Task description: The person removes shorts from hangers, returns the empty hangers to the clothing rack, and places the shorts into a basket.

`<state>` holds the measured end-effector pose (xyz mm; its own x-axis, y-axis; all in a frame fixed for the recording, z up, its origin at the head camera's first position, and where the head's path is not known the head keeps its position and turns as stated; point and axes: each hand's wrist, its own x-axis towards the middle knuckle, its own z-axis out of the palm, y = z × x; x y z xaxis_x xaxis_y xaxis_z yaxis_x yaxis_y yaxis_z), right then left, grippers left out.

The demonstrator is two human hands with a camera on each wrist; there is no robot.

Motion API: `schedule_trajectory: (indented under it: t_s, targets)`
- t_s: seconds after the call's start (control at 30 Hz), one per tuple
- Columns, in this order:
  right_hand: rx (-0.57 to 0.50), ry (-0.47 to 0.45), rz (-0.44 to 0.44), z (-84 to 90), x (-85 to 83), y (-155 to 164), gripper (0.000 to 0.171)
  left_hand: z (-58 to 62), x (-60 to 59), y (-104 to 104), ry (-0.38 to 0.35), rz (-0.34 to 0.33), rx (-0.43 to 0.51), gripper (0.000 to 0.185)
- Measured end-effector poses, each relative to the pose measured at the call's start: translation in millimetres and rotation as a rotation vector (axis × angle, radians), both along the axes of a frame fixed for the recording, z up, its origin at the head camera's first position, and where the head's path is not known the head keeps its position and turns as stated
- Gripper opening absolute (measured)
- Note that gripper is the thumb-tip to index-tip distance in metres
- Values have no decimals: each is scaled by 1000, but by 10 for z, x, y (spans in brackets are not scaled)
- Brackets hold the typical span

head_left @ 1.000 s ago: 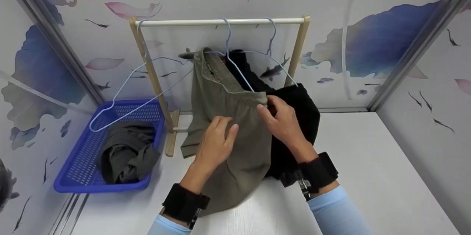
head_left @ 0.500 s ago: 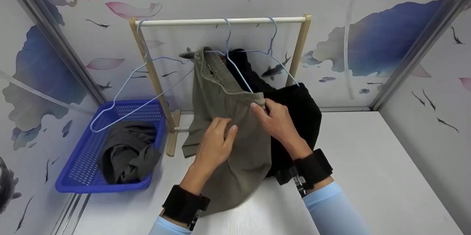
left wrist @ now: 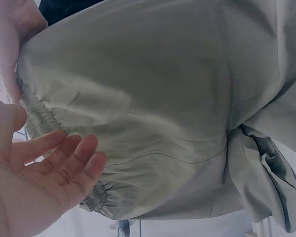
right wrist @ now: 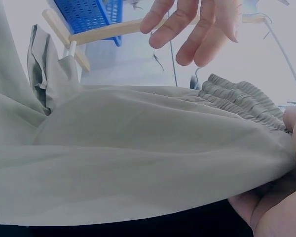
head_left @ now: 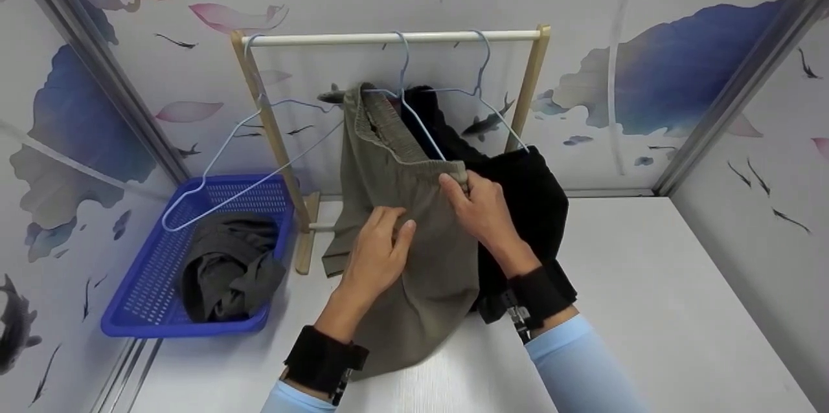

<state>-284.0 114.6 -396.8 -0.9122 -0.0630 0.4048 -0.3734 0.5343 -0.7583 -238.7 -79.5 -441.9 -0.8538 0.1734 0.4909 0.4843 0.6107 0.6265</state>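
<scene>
A pair of olive shorts hangs from a pale blue wire hanger on the rack's white rod. My right hand pinches the elastic waistband at its near corner. My left hand hovers at the front of the shorts with relaxed, straight fingers; in the left wrist view the left hand is open and grips nothing. Behind the shorts, a black garment hangs on a second hanger.
An empty pale blue hanger hangs tilted at the rod's left end, over a blue plastic basket that holds a crumpled dark olive garment. The rack's wooden posts stand on a white tabletop. Patterned walls close in on three sides.
My right hand has shifted slightly left along the waistband and closed on its corner. My left hand has barely moved.
</scene>
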Motion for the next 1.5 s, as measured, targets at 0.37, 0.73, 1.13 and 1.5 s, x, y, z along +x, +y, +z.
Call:
schedule_trajectory:
  t_s: [0.37,0.73,1.13,1.5]
  targets:
    - [25,103,-34,-30,-17,-18,26,4,8,-19,-20,10,-7,37]
    - [-12,241,-90,-86,-4,-3,25,19,17,-42,-56,23,7,40]
    - [-42,296,-123,-86,55,34,23,21,33,-79,-57,38,9,39]
    - [-65,285,-149,-90,79,85,20,37,47,-85,-45,42,9,39]
